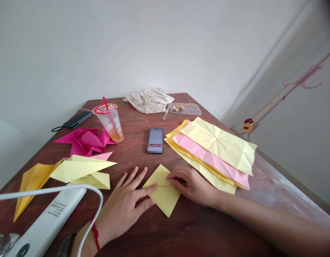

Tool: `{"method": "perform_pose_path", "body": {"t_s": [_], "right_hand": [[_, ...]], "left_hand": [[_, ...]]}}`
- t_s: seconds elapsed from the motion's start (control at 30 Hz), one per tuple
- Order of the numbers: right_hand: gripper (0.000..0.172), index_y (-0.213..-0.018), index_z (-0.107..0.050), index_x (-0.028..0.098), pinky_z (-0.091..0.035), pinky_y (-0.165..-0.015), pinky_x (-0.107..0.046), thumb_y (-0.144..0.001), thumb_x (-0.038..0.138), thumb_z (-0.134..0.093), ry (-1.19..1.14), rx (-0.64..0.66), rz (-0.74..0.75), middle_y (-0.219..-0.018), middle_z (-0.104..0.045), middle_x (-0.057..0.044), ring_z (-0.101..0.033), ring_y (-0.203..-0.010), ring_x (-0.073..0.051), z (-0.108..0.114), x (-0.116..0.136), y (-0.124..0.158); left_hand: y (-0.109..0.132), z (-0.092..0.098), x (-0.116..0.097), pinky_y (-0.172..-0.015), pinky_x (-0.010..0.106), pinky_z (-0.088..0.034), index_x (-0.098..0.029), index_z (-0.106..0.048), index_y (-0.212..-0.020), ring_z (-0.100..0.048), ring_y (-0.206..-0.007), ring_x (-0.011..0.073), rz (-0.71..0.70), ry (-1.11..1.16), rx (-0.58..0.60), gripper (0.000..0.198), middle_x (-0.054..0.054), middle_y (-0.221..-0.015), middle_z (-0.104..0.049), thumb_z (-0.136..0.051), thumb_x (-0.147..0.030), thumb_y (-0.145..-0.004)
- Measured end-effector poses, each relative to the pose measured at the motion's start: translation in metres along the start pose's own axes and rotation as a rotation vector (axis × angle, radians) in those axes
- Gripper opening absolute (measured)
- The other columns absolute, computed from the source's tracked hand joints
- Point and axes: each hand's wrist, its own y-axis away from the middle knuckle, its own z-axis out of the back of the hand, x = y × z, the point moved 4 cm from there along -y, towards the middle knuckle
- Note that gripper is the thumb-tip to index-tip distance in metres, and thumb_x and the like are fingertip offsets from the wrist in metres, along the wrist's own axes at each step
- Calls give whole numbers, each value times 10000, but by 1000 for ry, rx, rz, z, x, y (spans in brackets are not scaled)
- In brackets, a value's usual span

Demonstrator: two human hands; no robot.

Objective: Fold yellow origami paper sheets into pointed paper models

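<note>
A small folded yellow paper lies on the brown wooden table in front of me. My left hand rests flat beside it, fingers spread, with the index fingertip and thumb pressing its left edge. My right hand lies on the paper's right corner, fingers curled down and pressing the fold. A red string circles my left wrist.
A stack of creased yellow and pink sheets lies right of the hands. Folded yellow shapes and pink shapes lie at left. A drink cup, phone, cloth, clear tray, power strip.
</note>
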Motion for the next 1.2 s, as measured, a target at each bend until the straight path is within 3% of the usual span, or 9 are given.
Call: {"method": "perform_pose_path", "body": {"t_s": [0.27, 0.57, 1.1, 1.2], "right_hand": [[164, -979, -692, 213, -503, -770, -305, -942, 161, -541, -29, 2, -42, -934, -698, -54, -656, -858, -189, -5, -2, 3], [166, -994, -702, 228, -507, -772, -323, -957, 208, -542, -7, -4, -62, -930, -697, -58, -656, -853, -205, -8, -5, 4], [181, -989, -708, 229, -475, -705, -303, -978, 259, -530, 8, 28, -73, -874, -669, -47, -628, -787, -191, -9, -5, 3], [181, -982, -710, 225, -480, -711, -305, -977, 261, -532, 10, 30, -69, -875, -670, -49, -629, -793, -192, -9, -5, 3]], "left_hand": [[3, 15, 24, -1140, 602, -332, -463, -721, -1156, -303, -1476, 356, 89, 160, -50, 250, -16, -1556, -401, -580, -453, -950], [6, 15, 21, -1135, 572, -359, -367, -817, -836, -378, -1443, 347, 75, 266, -194, 173, -6, -1459, -541, -661, -406, -900], [7, 8, 18, -1149, 501, -370, -324, -823, -889, -493, -1374, 307, 71, 249, -310, 162, 26, -1361, -650, -663, -301, -897], [6, 6, 17, -1135, 493, -394, -333, -807, -998, -518, -1348, 295, 32, 227, -355, 196, 19, -1337, -669, -655, -258, -901]]}}
